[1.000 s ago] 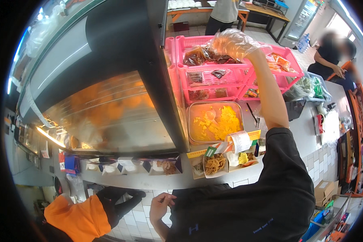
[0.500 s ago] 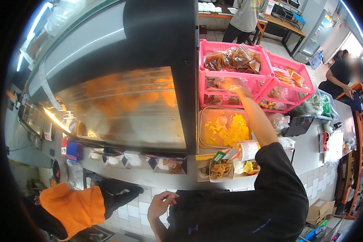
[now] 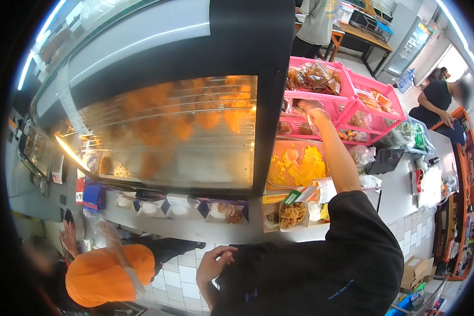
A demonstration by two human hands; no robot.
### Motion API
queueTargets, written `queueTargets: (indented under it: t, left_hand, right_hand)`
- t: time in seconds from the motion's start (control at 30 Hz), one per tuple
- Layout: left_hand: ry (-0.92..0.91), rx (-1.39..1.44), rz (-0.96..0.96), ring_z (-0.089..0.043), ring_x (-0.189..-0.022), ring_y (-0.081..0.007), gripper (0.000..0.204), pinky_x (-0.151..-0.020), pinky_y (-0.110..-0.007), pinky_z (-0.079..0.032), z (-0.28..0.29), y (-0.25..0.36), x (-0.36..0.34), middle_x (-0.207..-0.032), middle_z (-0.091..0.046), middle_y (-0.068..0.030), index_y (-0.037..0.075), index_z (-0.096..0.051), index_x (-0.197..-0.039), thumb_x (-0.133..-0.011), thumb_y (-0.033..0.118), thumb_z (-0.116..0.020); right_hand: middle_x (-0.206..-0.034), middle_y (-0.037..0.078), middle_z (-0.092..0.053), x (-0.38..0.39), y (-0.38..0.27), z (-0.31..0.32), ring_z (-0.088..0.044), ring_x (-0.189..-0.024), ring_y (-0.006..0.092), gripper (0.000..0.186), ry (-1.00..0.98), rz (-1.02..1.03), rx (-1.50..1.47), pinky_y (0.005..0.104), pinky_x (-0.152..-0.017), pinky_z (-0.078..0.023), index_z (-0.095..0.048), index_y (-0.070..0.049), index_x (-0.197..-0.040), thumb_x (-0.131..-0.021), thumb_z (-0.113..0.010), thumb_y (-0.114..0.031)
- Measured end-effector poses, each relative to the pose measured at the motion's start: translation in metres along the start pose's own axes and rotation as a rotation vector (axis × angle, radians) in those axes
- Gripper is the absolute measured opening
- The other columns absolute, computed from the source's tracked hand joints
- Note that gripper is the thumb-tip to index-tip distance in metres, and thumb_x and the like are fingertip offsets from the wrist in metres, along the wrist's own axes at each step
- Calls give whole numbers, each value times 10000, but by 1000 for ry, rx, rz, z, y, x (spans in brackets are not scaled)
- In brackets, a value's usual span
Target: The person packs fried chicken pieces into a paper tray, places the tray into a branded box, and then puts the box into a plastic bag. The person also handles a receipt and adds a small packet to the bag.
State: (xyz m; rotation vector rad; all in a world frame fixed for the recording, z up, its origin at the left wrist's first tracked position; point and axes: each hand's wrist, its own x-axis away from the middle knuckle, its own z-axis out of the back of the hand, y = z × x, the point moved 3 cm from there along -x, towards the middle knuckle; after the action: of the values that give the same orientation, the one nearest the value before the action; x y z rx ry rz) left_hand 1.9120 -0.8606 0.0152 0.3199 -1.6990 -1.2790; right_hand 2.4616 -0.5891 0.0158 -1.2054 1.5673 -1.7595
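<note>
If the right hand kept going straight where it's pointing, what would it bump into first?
Probably the clear bags in the lower level of the pink baskets. The right hand may be touching them; depth is unclear.

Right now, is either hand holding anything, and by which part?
Left hand: nothing visible. Right hand, at the pink baskets: cannot be told, fingers obscured.

At the far edge of the counter (image 3: 237, 231), stacked pink baskets (image 3: 352, 97) are reached into by the right hand (image 3: 316, 117); fried food (image 3: 293, 215) is boxed at the near edge.
</note>
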Motion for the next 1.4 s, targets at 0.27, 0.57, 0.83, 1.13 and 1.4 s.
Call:
queueTargets:
  t: [0.27, 0.57, 0.83, 1.13, 1.4]
  left_hand:
    - [-14, -2, -288, -654, -917, -137, 249, -812, -290, -524, -6, 53, -39, -995, -711, -73, -1, -690, -1200, -1047, 174, -599]
    - [-2, 942, 40, -609, -1180, -213, 539, -963, -418, -549, -60, 28, -73, -1305, -582, -99, 155, -387, -1503, -1059, 410, -558]
    - [97, 894, 140, -662, -1066, -244, 399, -852, -446, -589, -17, -41, -21, -1260, -622, -113, 136, -430, -1449, -1080, 266, -509]
    - [390, 1126, -107, -540, -1320, -466, 552, -1115, -534, -483, 36, -75, -21, -1481, -465, -277, 40, -260, -1525, -1036, 109, -507]
    - [938, 560, -242, -712, -969, -238, 601, -756, -323, -567, 115, -63, -79, -1107, -688, -147, -10, -498, -1383, -922, 250, -784]
  right_hand:
    - [-1245, 148, -624, 173, -16, 37, -654, -1132, 281, 451, -93, 200, 179, 386, -869, -622, -566, 5, -1319, -880, -667, -21]
    - [-1167, 142, -676, 389, 77, -126, -658, -1089, 313, 439, -578, 407, 854, 414, -934, -525, -656, -83, -1248, -854, -796, -216]
    - [-1102, 122, -688, 406, 119, -152, -660, -1001, 343, 212, -811, 376, 645, 429, -876, -535, -722, -93, -1071, -880, -761, -175]
    - [-1237, 158, -681, 371, 131, -184, -602, -1196, 377, 398, -587, 702, 1047, 479, -1009, -494, -686, -112, -1279, -924, -709, -290]
    - [-1172, 142, -722, 399, 148, -210, -682, -1070, 328, 331, -765, 606, 817, 424, -933, -541, -699, -103, -1241, -951, -711, -263]
